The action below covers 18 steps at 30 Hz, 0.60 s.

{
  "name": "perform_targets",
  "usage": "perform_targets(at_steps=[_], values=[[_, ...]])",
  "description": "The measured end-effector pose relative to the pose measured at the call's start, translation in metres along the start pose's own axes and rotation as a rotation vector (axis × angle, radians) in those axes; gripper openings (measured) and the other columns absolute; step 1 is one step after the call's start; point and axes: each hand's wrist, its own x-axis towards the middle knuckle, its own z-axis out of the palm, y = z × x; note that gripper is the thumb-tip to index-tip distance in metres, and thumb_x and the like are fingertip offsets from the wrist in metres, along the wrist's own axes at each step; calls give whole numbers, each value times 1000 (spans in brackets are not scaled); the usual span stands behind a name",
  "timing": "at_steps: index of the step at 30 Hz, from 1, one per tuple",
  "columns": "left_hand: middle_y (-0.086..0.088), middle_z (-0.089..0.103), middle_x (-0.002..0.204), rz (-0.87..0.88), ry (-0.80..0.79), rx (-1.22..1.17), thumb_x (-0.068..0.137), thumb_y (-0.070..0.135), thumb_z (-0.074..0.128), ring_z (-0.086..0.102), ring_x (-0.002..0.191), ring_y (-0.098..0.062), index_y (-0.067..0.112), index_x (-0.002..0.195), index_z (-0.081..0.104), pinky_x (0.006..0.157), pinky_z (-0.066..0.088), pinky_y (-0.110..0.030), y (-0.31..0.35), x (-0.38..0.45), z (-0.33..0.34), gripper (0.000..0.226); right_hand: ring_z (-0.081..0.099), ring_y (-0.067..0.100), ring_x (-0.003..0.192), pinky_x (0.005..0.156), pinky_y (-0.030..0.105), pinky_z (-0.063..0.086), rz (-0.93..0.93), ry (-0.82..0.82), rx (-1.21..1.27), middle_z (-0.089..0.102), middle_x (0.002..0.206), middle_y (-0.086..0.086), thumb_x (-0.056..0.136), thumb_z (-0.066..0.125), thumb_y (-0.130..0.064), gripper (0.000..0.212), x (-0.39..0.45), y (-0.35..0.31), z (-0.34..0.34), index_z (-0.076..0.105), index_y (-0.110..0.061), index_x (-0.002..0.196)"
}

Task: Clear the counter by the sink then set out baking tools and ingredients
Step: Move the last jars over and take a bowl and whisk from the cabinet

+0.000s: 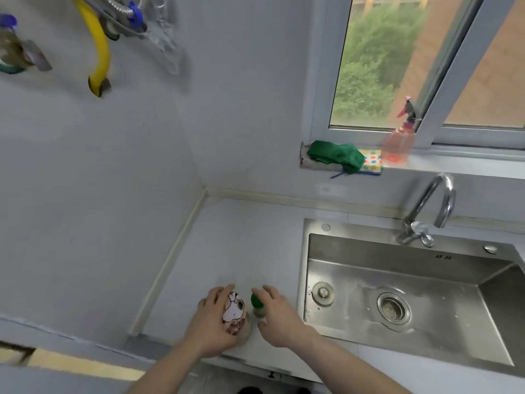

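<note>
Left hand: I see the fingers curled round a cartoon-printed cup, gripping it from the left. Right hand: fingers closed round a small green-capped bottle, thumb low on its base. Both items stand on the desk, side by side, near its front edge, left of the steel sink. Faucet behind the sink; green cloth and pink spray bottle on the windowsill. Cup print: white dog figure, brown markings.

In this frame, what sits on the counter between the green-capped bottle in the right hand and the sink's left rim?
Nothing: in the head view only bare counter separates the green-capped bottle, held by the right hand, from the sink rim.
</note>
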Motion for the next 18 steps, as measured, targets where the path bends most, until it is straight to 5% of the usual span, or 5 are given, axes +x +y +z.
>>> perform_targets(at_steps=[3,7,18], values=[[14,31,141,35,87,-9,61,70,49,44,122,-17,37,152,22,102,45,-32,-1,2,3,101,37,34,142,113,45,41,38,-10,-50,17,166,0,95,53,-13,72,17,-4,14,23,-31,158],[17,30,136,118,81,21,64,69,52,45,117,-14,42,148,23,88,51,-28,-11,15,-1,93,55,30,123,94,43,52,126,72,-8,38,149,-6,94,52,-9,54,31,-10,21,40,-31,143],[24,33,121,281,19,70,65,60,63,48,108,-13,49,133,32,71,52,-30,-27,34,-15,76,60,23,112,87,34,48,486,302,240,61,127,-4,85,57,-12,46,2,-12,37,51,-28,128]])
